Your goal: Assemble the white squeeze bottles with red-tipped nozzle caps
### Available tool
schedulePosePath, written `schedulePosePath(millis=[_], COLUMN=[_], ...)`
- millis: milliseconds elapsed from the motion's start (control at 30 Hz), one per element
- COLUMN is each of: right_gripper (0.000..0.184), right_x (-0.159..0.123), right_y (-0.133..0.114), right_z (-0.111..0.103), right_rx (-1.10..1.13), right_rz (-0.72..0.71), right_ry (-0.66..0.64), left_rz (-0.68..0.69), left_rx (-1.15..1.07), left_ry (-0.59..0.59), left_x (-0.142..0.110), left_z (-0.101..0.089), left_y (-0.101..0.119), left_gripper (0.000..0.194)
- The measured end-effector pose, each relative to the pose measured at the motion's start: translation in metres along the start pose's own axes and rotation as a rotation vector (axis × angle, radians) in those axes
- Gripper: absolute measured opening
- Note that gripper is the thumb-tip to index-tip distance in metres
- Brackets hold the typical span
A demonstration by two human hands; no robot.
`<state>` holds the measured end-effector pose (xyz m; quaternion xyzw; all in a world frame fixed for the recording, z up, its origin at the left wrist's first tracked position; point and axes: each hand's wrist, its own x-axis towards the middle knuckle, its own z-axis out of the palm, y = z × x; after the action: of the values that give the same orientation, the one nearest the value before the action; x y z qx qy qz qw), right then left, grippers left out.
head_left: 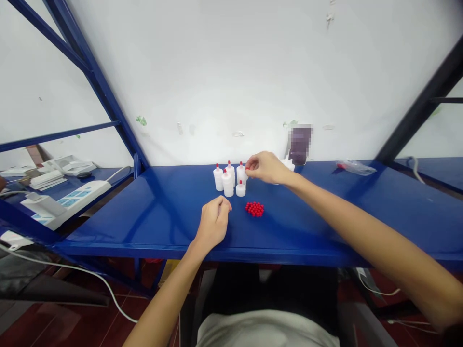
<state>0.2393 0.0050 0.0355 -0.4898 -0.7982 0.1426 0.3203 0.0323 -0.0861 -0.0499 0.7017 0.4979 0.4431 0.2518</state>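
Against a white wall (217,72), five bottles (227,184) stand red-capped on a blue table (162,207), loose caps (254,208) unused nearer right, as the right hand (266,168) pinches a red cap (247,168) beside them and the left hand (214,221) curls, contents impossible to tell.

I see a white power strip (74,198) at left and a blurred dark panel (300,144) near the far wall (217,72).

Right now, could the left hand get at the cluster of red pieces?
Probably yes: the left hand is just left of the red cluster, and nothing stands on the blue tabletop between them.
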Motion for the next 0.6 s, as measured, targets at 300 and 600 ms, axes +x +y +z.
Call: schedulePosePath(millis=[300,600], right_gripper=[0.01,0.006], right_x=[0.0,-0.029], right_y=[-0.009,-0.016], right_z=[0.008,0.014], right_rx=[-0.064,0.145], right_rz=[0.067,-0.196], right_ry=[-0.193,0.024], left_rz=[0.07,-0.193], left_rx=[0.008,-0.465], left_ry=[-0.002,-0.048], left_x=[-0.002,-0.002], left_z=[-0.003,0.004], left_y=[0.005,0.005], left_gripper=[0.035,0.049])
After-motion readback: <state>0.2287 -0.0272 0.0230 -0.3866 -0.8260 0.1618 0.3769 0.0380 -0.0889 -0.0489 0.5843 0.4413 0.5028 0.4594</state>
